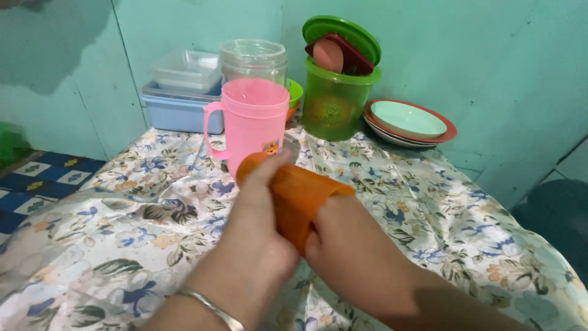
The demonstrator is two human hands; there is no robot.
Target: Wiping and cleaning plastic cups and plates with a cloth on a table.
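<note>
Above the flower-clothed desk [153, 233], the left hand [257, 245] is wrapping its fingers around the orange plastic cup [297, 196] while the right hand [343, 242] is reaching inside its mouth, fingers hidden; it looks light, stiff, smooth and best gripped around its wall.

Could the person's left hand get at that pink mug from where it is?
Probably yes. The pink mug stands just beyond the left hand with nothing between them, but that hand is gripping the orange cup, with the right hand in its mouth, so it would have to let go first.
</note>
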